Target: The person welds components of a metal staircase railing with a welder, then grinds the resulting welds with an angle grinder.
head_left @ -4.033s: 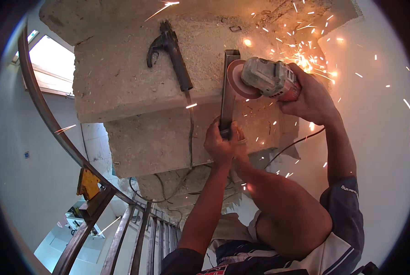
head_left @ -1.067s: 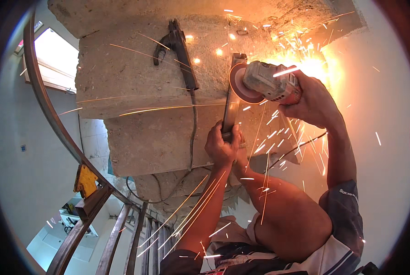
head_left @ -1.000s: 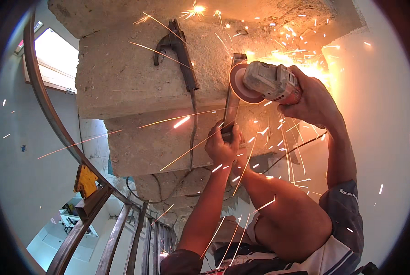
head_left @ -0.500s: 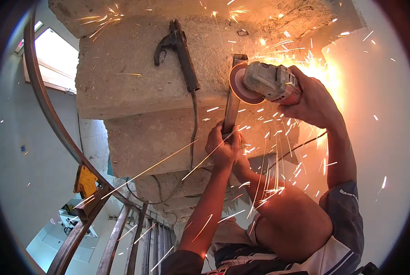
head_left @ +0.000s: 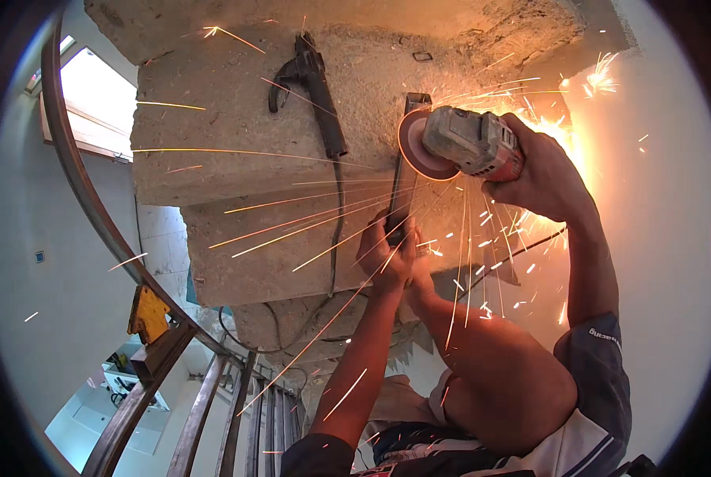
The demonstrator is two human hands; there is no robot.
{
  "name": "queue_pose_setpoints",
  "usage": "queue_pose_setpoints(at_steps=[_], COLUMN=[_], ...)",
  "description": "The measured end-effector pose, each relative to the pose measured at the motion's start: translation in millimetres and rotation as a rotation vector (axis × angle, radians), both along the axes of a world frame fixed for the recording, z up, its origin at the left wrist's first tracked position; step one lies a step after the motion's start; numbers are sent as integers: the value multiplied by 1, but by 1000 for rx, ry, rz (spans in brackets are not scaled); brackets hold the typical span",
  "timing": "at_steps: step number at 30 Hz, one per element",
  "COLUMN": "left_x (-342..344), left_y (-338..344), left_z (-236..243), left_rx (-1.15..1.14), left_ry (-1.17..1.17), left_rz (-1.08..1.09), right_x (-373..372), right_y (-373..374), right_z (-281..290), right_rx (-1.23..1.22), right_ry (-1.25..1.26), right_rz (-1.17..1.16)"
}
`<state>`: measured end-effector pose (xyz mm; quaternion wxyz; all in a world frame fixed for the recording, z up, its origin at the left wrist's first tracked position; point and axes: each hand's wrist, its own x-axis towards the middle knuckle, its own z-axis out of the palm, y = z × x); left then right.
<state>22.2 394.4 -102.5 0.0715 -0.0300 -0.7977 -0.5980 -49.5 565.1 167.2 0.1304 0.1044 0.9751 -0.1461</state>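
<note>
My right hand (head_left: 542, 171) is closed round the body of a grey and red angle grinder (head_left: 468, 141). Its round disc (head_left: 413, 147) is against or right over the upper part of a square metal tube (head_left: 402, 195); the exact contact is hidden. Sparks fan out from there to the left, downward and to the far right. Lower on the tube, my left hand (head_left: 386, 253) grips its near end with the fingers wrapped round. The tube lies over the edge of a rough concrete step (head_left: 236, 171).
A black electrode holder (head_left: 317, 99) lies on the step, its cable (head_left: 339, 215) trailing down. At left runs a curved metal railing (head_left: 93, 191) with bars and a yellow angle magnet (head_left: 147, 316). My bent bare leg (head_left: 499, 362) is below. A pale wall (head_left: 650, 238) stands at right.
Both hands, the grinder and the tube stay nearly in place. The spark pattern has shifted, with more long streaks now reaching left across the steps.
</note>
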Motion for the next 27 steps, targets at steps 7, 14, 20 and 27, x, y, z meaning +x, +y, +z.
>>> queue_pose_setpoints(at_steps=[7, 14, 20, 27], left_x=[-1, -2, -4, -2], left_y=[3, 2, -1, 0], left_z=[4, 4, 8, 8], left_rx=[3, -13, -7, 86], left_ry=[-14, -8, -3, -88], left_rz=[-16, 9, 12, -4], right_x=[-1, -1, -3, -2], right_y=[-4, -4, -8, -3], right_z=[6, 4, 6, 3], right_rx=[-9, -28, 79, -36], right_ry=[0, 2, -25, 34], right_rz=[3, -2, 8, 52])
